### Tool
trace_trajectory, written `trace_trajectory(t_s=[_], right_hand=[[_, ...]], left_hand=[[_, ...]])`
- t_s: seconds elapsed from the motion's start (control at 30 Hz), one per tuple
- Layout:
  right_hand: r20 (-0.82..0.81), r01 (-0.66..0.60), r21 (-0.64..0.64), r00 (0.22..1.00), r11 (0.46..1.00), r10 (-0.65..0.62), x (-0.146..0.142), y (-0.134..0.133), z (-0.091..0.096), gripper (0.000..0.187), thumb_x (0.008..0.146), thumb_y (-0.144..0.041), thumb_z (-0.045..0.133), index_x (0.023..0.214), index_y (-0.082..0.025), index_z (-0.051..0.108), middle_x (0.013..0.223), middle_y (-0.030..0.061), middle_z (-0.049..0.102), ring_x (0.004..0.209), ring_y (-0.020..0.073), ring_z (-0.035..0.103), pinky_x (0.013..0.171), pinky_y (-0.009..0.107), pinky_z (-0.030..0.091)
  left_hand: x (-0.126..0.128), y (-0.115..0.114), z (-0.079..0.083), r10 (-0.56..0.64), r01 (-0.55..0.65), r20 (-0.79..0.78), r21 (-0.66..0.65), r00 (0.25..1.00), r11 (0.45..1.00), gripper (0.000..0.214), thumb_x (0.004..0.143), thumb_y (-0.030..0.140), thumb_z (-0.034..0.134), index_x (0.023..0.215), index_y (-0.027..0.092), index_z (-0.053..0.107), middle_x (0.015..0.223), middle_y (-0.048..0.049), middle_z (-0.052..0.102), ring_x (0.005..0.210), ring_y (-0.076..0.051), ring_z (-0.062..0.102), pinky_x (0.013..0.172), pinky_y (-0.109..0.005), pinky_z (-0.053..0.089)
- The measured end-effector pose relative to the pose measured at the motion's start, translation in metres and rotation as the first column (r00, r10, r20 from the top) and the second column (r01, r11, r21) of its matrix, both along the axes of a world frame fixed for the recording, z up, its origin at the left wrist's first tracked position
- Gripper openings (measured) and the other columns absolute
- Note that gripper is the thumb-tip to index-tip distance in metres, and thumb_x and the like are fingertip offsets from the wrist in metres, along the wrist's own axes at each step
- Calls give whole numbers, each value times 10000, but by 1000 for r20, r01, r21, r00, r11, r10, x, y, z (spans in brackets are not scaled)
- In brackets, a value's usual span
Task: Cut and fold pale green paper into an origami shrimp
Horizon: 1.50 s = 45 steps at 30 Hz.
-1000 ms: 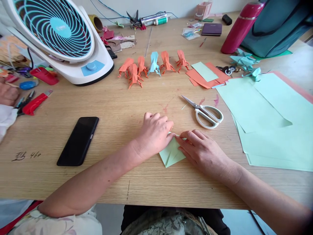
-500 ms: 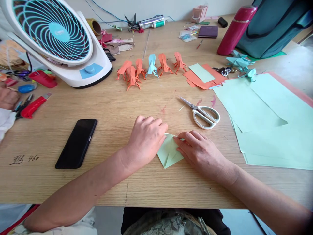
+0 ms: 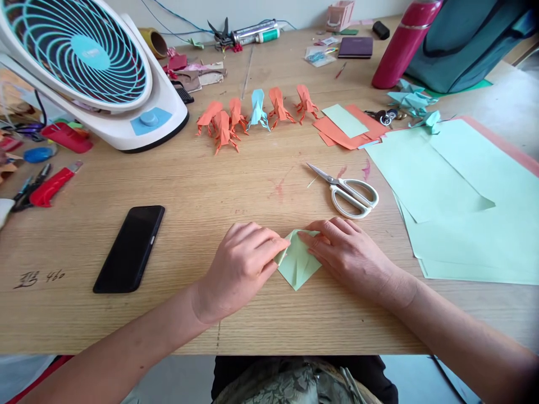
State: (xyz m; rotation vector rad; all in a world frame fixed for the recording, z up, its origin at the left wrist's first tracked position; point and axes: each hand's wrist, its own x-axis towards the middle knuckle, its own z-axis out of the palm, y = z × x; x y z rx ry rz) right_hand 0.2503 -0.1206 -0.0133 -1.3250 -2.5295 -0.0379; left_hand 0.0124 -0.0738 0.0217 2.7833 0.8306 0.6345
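Observation:
A small folded piece of light green paper [image 3: 297, 264] lies on the wooden table [image 3: 236, 185] near the front edge. My left hand [image 3: 242, 265] pinches its left edge with curled fingers. On the other side, my right hand [image 3: 349, 255] presses the paper's right part with its fingers laid over it. The paper shows a diamond shape with creases, its lower tip pointing at me.
White-handled scissors [image 3: 351, 193] lie just behind my right hand. A black phone [image 3: 130, 247] rests to the left. Large green sheets [image 3: 455, 196] cover the right side. Orange and blue paper figures [image 3: 252, 112], a fan [image 3: 92, 73], a red bottle [image 3: 402, 45] and tools stand farther back.
My left hand has slid back toward me and left, off the paper's top, now pinching its left edge. More of the green paper shows between the hands.

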Motion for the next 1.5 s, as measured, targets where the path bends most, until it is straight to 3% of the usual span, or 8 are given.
trace_trajectory(t_s=[0.17,0.33,0.5,0.77,1.07,1.23,1.5], right_hand=[[6,-16,-46,1000,999,16,4,2,2,315,969,-132,501,1256,-157,629,1156,142,637,912,234,548,823,401,479],[31,-20,-4,999,1000,20,4,3,0,325,970,-150,507,1275,-151,620,1115,140,647,888,235,538,799,393,472],[31,-50,7,998,999,50,5,4,1,310,982,-138,476,1258,-129,616,1138,138,651,894,226,543,802,379,456],[6,-89,13,996,996,89,8,8,5,292,1005,-140,430,1214,-160,633,1168,126,666,917,218,568,815,378,443],[-23,-117,4,993,993,117,9,10,8,287,1015,-158,433,1197,-166,655,1083,119,679,880,212,578,782,391,441],[-66,-231,-40,971,972,228,10,7,8,330,1028,-125,364,1121,-172,677,1019,112,681,874,208,600,768,393,468],[-71,-286,-99,957,953,280,16,-5,14,380,1059,-181,296,1172,-221,657,1184,97,693,1061,241,626,837,463,487]], left_hand=[[-2,0,-12,-124,122,4,133,992,984,198,908,65,583,1043,156,696,975,-54,750,905,-199,662,784,-358,519],[1,-2,-25,-246,238,-6,276,969,931,174,917,93,607,1064,131,694,1085,-94,753,1049,-232,683,921,-407,576],[-2,1,-30,-358,365,-80,286,930,886,219,941,78,556,1123,84,677,1159,-152,731,1177,-261,658,975,-419,586],[-5,13,-28,-468,480,-121,330,876,813,175,925,119,619,1080,127,700,1158,-103,746,1164,-255,674,973,-397,600],[-1,14,-30,-500,496,-65,286,864,820,172,928,106,602,1070,131,697,1126,-113,755,1149,-235,684,994,-386,593],[-2,14,-31,-496,494,-63,269,866,827,177,945,116,581,1079,135,696,1124,-102,757,1144,-218,687,1010,-360,586],[-4,14,-34,-514,506,-11,186,858,842,205,947,105,572,1114,136,687,1163,-116,741,1219,-234,642,1038,-366,564]])
